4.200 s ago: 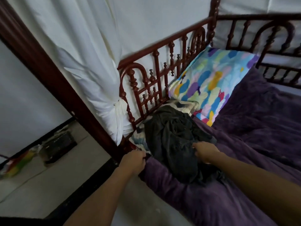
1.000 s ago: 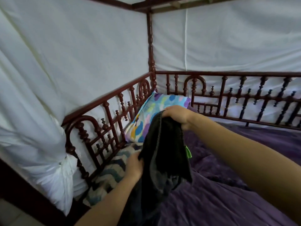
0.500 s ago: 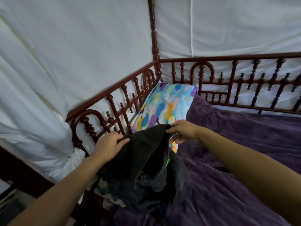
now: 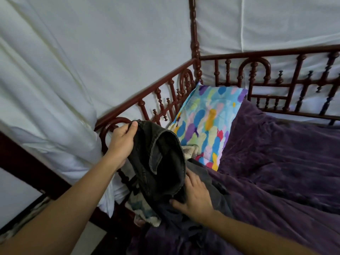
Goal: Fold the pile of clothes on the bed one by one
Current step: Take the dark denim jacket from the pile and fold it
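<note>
The dark garment is of heavy cloth like denim, washed black, matt and a little rough, with raised stitched seams along its edges. The grey garment beside it looks thinner and softer, also matt. The patterned cloth at the near-left edge of the bed looks fuzzy, like fleece. The purple blanket over the bed is plush, with a velvety pile and a faint sheen on its folds. The pillow has a smooth cover of printed cloth. The bed rail is turned wood, dark red, varnished and glossy. The white curtain is thin, matt cloth.
</note>
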`<action>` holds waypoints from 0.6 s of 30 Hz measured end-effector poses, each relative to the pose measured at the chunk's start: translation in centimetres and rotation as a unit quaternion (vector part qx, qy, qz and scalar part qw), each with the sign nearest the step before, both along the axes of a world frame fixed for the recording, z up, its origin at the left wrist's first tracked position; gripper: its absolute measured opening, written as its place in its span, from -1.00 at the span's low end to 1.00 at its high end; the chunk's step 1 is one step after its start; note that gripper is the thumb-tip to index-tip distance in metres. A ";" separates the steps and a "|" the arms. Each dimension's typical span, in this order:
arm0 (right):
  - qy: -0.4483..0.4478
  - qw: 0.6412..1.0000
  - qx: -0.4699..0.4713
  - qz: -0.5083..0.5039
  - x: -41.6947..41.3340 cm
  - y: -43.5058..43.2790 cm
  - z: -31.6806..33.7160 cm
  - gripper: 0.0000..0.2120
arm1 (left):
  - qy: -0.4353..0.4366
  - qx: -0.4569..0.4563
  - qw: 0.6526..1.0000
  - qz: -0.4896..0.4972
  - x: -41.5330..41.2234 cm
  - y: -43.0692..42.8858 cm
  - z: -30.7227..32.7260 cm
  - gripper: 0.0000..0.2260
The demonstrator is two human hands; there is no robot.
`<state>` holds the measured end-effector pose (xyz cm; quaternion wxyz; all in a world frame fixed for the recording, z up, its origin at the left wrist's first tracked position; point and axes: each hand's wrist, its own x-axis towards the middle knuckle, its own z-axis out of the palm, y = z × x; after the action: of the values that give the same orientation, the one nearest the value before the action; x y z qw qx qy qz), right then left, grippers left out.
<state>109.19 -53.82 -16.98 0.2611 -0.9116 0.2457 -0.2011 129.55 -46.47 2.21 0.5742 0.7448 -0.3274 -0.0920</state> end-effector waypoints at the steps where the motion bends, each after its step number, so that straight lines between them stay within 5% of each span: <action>1: 0.010 0.999 -0.041 -0.020 0.1 0.6 -0.2 -0.11 | 0.002 0.001 1.000 -0.006 -0.1 -0.3 -0.1 -0.74; 3: 0.020 0.996 -0.065 -0.054 0.7 -0.2 0.1 -0.32 | -0.016 0.014 0.999 -0.030 -0.4 -0.8 -0.1 -0.73; 6: -0.056 0.992 0.080 -0.085 0.5 -4.4 2.8 -0.69 | -0.147 0.063 0.986 -0.051 1.3 -0.7 0.7 -0.72; 10: -0.161 0.965 0.118 -0.171 -2.4 -10.7 9.6 -0.88 | -0.273 0.122 0.954 -0.028 6.2 0.3 1.4 -0.67; 15: -0.216 0.961 -0.002 -0.174 -3.4 -12.3 21.6 -0.85 | -0.035 0.022 0.997 -0.069 7.2 -2.0 2.3 -0.73; 18: -0.212 0.957 -0.025 -0.197 -4.5 -12.0 27.3 -0.79 | -0.036 -0.017 0.992 -0.122 7.8 -3.3 5.9 -0.69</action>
<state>104.66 -65.83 10.31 0.2398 -0.7876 0.3543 -0.4435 137.33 -49.79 8.14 0.5589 0.6923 -0.4376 -0.1296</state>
